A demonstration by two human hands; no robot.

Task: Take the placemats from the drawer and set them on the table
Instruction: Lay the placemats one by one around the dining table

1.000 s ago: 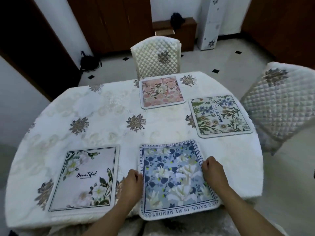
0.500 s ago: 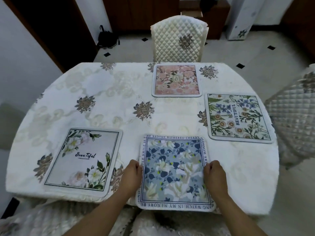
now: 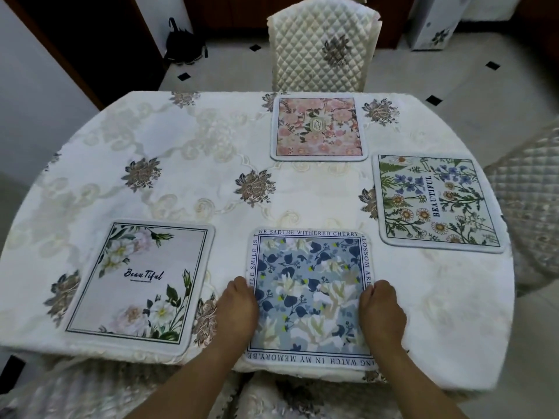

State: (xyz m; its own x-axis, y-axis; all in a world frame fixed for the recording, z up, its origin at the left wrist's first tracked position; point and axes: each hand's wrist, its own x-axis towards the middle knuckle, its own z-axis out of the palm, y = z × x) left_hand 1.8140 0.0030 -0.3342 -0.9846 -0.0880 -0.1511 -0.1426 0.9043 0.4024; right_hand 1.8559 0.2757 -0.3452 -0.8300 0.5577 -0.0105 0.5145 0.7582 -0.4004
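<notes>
A blue floral placemat [image 3: 310, 294] lies flat at the near edge of the table [image 3: 181, 182]. My left hand [image 3: 237, 313] grips its left edge and my right hand [image 3: 381, 313] grips its right edge, fingers curled. Three other placemats lie flat on the cloth: a white one with "Beautiful" script [image 3: 140, 285] at near left, a pink floral one [image 3: 318, 127] at the far side, and a daisy one [image 3: 435, 202] at the right. No drawer is in view.
The table wears a white embroidered cloth. A quilted chair [image 3: 322, 43] stands at the far side, another chair [image 3: 532, 204] at the right, and a chair seat [image 3: 302, 400] is just below me. A black bag [image 3: 184, 43] sits on the tiled floor.
The blue placemat has been turned from a slant to square with the table edge and slid slightly inward. Both hands stay on its sides. The view has tilted down and shifted closer.
</notes>
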